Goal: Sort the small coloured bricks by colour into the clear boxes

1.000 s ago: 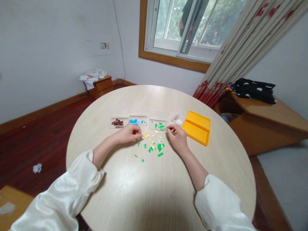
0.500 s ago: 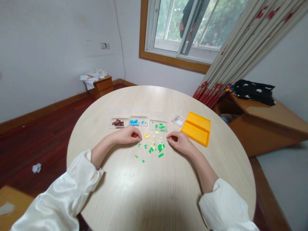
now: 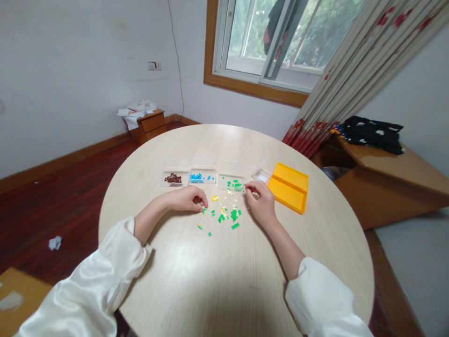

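Observation:
My left hand (image 3: pixel 188 198) rests on the table with its fingers curled into a pinch, close to a small green piece (image 3: pixel 204 211). Whatever its fingertips hold, if anything, is too small to make out. At the right corner of the clear box of green pieces (image 3: pixel 220 183), my right hand (image 3: pixel 261 201) is pinched, thumb and forefinger together; its contents cannot be made out. Between both hands lie loose green building bricks (image 3: pixel 234 215), yellow pieces (image 3: pixel 214 198) and cream pieces (image 3: pixel 229 192).
Clear boxes hold brown pieces (image 3: pixel 173 178) and blue pieces (image 3: pixel 196 177). A smaller clear box (image 3: pixel 261 176) with whitish contents stands beside an open yellow case (image 3: pixel 288 188). All are on the round wooden table (image 3: pixel 210 281).
My right hand has moved forward, away from me, from beside the loose pieces to the corner of the box of green pieces. My left hand has hardly moved.

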A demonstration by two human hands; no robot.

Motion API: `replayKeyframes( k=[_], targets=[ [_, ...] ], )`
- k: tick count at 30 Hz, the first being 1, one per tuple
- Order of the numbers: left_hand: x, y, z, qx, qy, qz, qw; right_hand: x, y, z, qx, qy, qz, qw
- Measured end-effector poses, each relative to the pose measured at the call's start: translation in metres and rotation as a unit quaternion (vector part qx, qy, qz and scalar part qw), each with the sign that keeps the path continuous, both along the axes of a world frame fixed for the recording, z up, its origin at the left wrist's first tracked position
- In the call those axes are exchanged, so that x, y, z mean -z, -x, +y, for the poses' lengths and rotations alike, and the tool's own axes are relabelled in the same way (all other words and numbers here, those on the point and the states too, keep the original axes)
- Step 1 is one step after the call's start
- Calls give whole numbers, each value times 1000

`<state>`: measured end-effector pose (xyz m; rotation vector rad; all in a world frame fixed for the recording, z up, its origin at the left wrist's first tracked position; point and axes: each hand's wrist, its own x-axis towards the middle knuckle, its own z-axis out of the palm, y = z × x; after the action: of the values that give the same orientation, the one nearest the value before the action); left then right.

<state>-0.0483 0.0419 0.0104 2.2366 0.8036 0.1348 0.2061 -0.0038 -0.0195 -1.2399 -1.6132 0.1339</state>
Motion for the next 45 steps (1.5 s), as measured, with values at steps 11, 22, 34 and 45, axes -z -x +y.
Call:
replayKeyframes(
  k=[11,22,34,45],
  targets=[
    [3,-3,-3,-27,18,-36,999,5,2,2,-21,16,28,999],
    [0,-17,-11,-144,127,-181,965,-6,18,-13,-52,-54,-67,995],
    [6,-29,-18,-138,210,-300,920,-8,51,-29,-195,-19,-115,974],
    [8,-29,-19,-129,209,-292,924,-10,48,-30,-171,36,-130,976]
  ],
)
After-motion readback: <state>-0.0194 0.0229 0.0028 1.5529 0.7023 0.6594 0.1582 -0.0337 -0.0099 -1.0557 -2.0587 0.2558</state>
